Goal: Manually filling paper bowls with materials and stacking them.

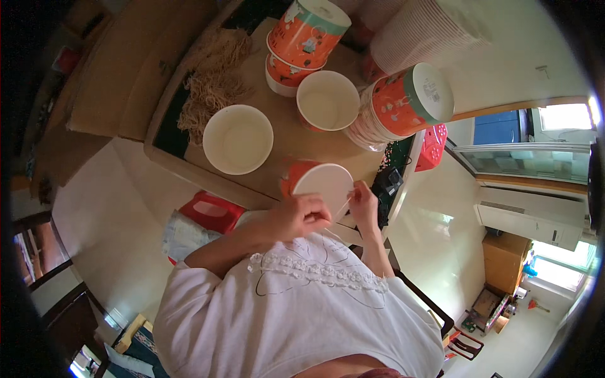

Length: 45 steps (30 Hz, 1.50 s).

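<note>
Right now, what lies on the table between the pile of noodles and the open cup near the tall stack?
In the head view, one open white bowl lies between the noodles and that cup.

Orange round paper cups (308, 30) with teal rims and white insides sit on the tan wooden tabletop (277, 135), beige dry noodles (211, 79) at ten o'clock.

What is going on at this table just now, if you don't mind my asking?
A person in a white top holds an orange paper cup at the near edge of the table. The left hand steadies it, while the right hand pinches something thin and pale at its rim. Two open cups stand further back, beside a pile of dried noodles and stacks of orange cups.
</note>
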{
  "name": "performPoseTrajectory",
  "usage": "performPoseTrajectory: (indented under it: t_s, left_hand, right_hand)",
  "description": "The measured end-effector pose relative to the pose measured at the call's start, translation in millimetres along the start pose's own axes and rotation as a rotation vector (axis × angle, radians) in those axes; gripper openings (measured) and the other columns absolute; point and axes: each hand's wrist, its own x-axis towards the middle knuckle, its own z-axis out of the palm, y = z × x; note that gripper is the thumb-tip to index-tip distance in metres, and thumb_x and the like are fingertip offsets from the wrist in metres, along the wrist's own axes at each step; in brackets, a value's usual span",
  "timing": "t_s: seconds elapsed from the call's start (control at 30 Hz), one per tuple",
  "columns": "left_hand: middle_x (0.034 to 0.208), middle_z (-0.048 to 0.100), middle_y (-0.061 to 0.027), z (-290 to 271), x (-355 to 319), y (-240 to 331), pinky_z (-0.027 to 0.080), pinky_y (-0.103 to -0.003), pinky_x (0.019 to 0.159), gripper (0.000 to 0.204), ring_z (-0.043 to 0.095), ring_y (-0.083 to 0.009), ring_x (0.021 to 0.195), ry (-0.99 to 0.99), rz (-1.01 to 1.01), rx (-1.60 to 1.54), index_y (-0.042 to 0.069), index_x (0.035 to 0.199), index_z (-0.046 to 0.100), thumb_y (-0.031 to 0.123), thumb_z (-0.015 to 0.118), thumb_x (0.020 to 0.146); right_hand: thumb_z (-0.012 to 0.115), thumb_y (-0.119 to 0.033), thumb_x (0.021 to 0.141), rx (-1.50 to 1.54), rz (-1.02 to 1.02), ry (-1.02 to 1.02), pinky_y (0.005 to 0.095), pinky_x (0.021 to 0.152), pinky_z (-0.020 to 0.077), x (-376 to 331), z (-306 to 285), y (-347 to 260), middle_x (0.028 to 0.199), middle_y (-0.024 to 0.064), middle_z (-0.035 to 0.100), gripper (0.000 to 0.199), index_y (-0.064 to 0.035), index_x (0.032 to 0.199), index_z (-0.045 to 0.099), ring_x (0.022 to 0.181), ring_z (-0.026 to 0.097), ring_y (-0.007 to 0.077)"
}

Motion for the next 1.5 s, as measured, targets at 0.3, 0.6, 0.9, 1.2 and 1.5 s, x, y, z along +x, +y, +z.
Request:
performPoseTrajectory:
  t_s: [0.3,0.6,0.9,1.2,1.5]
  left_hand:
    - [0.094,0.059,-0.0108,-28,14,-15,0.049,-0.037,0.069,0.047,0.06,-0.0262,0.079,0.342,-0.057,0.675,0.007,0.115,0.054,0.006,0.071,0.072]
    - [0.073,0.064,-0.0089,-35,50,64,0.05,-0.037,0.061,0.016,0.063,-0.0267,0.067,0.292,0.209,0.422,0.007,0.087,0.065,0.01,0.071,0.073]
    - [0.067,0.056,-0.007,-44,209,100,0.046,-0.037,0.059,0.009,0.057,-0.026,0.061,0.63,0.928,0.965,0.008,0.076,0.055,0.012,0.063,0.074]
    - [0.071,0.06,-0.0084,-21,242,30,0.046,-0.041,0.059,0.011,0.058,-0.0301,0.064,0.446,0.65,0.862,0.009,0.083,0.056,0.013,0.062,0.075]
    - [0.074,0.061,-0.0093,-25,252,25,0.046,-0.04,0.064,0.014,0.059,-0.0309,0.069,0.511,0.587,0.961,0.008,0.088,0.056,0.012,0.061,0.076]
  right_hand:
    - [0.05,-0.004,0.09,0.345,0.134,-0.025,0.0216,0.052,0.0477,-2,-77,-27,0.07,0.0022,0.06,0.009,0.0008,0.094,0.057,0.057,0.056,0.0077]
    - [0.051,-0.005,0.091,0.28,-0.235,0.468,0.0218,0.068,0.0484,-20,-140,-78,0.089,0.008,0.062,0.012,0.0025,0.1,0.055,0.076,0.06,0.0106]
    - [0.061,-0.001,0.079,0.364,-0.689,0.843,0.0242,0.076,0.0426,166,-191,-72,0.084,0.0001,0.058,0.008,-0.0007,0.087,0.059,0.082,0.052,0.0093]
    - [0.056,0.0,0.084,0.312,-0.408,0.791,0.0224,0.067,0.0445,211,-176,13,0.076,0.0028,0.062,0.007,0.0044,0.085,0.062,0.074,0.053,0.0075]
    - [0.057,-0.001,0.085,0.403,-0.396,0.721,0.0227,0.072,0.0463,225,-165,15,0.083,0.0058,0.066,0.012,0.0026,0.093,0.064,0.079,0.058,0.0085]
